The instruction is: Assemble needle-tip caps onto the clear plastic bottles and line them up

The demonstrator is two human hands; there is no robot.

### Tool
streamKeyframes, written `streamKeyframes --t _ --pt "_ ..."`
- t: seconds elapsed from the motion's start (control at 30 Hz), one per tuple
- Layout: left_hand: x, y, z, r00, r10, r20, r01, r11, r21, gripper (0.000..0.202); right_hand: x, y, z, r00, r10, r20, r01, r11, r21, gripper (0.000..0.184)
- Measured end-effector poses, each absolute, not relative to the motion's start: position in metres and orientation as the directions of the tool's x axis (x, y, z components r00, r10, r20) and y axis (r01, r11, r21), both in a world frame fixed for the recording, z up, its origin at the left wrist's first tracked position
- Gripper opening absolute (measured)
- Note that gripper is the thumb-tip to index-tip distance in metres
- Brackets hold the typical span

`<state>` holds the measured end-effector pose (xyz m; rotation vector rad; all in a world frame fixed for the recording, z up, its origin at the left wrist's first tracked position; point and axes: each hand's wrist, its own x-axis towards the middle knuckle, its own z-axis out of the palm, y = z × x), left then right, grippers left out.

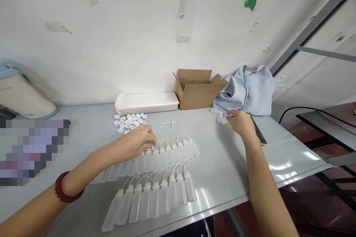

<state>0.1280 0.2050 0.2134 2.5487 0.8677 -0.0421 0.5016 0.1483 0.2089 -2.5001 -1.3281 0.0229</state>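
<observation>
Two rows of slim translucent plastic bottles lie on the table, a front row (151, 202) and a back row (172, 157), each bottle with a thin curved white tube at its neck. My left hand (140, 141), palm down with fingers curled together, is over the necks of the back row; whatever its fingertips hold is hidden. Off to the right, my right hand (241, 123) has thumb and fingertips pinched beside small white plastic pieces (220, 117). What that pinch holds, if anything, cannot be made out. Loose white caps (129, 121) lie beyond my left hand.
Against the wall stand a stack of white trays (150, 102) and an open cardboard box (198, 96). A light blue cloth bag (247, 90) sits right of it. A dark flat object (259, 132) lies behind my right wrist. One white tube piece (169, 123) lies mid-table.
</observation>
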Motion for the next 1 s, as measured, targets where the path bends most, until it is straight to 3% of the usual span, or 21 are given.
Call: streamKeyframes --t 0.37,0.5,0.7,0.8,0.9,1.0 --pt "0.126 0.206 0.227 0.789 0.607 -0.093 0.577 -0.680 0.453 0.027 0.505 0.153 0.198 0.560 0.828 0.002 0.819 -0.554 -0.153 0.048" --pt "0.121 0.200 0.237 0.713 0.701 -0.019 0.579 -0.575 0.578 0.025 0.502 0.152 0.199 0.580 0.815 -0.006 0.806 -0.575 -0.140 0.045" --pt "0.111 0.181 0.231 0.512 0.858 -0.031 0.521 -0.282 0.805 0.026 0.491 0.144 0.212 0.556 0.830 0.046 0.821 -0.540 -0.184 0.026" --pt "0.110 0.170 0.229 0.414 0.909 -0.040 0.417 -0.151 0.896 0.023 0.470 0.139 0.222 0.446 0.886 0.125 0.869 -0.396 -0.297 0.022" --pt "0.115 0.162 0.229 0.349 0.934 -0.075 0.305 -0.037 0.952 0.021 0.432 0.134 0.225 0.203 0.895 0.398 0.782 0.096 -0.616 0.019" --pt "0.124 0.154 0.227 0.367 0.925 -0.100 0.215 0.020 0.976 0.015 0.389 0.125 0.219 -0.032 0.915 0.402 0.588 0.342 -0.733 0.012"
